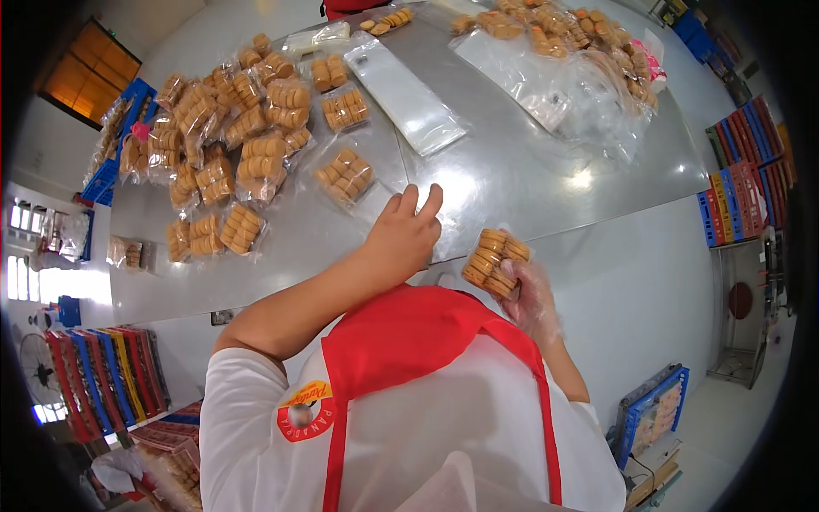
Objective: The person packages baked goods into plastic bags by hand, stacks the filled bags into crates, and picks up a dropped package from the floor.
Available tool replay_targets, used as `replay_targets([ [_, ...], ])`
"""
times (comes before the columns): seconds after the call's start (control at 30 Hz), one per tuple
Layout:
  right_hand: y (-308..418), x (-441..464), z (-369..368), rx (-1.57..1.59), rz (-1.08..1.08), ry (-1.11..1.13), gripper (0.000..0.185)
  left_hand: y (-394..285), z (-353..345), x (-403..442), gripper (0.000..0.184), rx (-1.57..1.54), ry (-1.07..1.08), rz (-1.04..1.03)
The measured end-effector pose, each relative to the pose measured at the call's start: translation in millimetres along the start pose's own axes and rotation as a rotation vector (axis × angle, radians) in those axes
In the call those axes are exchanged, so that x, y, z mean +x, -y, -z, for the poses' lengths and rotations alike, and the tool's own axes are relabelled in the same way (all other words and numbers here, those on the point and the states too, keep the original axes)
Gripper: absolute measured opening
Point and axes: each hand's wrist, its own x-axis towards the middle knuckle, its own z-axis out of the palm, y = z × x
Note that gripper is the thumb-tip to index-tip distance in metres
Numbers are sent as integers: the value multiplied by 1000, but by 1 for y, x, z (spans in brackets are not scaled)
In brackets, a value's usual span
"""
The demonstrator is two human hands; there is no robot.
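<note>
My left hand (405, 229) is bare and rests over the near edge of the metal table (316, 273), fingers apart, nothing in it. In my right hand (531, 294), which wears a clear plastic glove, is a pack of round cookies (493, 263), held beyond the table's edge. Just up and left of my left hand lies a bagged cookie pack (345, 175). A large heap of bagged cookies (247, 111) covers the table's left part. Flat clear bags (405, 98) are stacked near the middle.
More cookies (580, 34) and loose clear bags (589, 98) lie at the table's far right. Stacked colored crates (742, 179) stand at the right, others (107, 375) at lower left. A blue crate (653, 414) is at lower right. Someone in red (350, 7) is beyond the table.
</note>
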Motion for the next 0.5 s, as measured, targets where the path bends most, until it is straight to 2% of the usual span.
replay_targets([
  [0.1,-2,4,-3,90,-31,22,79,-12,7,6,20,-100,100,35],
  [0.2,-1,9,-9,79,-35,81,81,-19,10,10,16,56,117,28],
  [0.23,-1,11,-10,76,-16,97,81,-20,12,11,18,73,203,77],
  [0.3,0,16,-11,68,22,128,83,-21,18,16,24,106,375,177],
  [0.5,4,36,-43,45,244,218,85,9,70,45,56,-164,603,316],
])
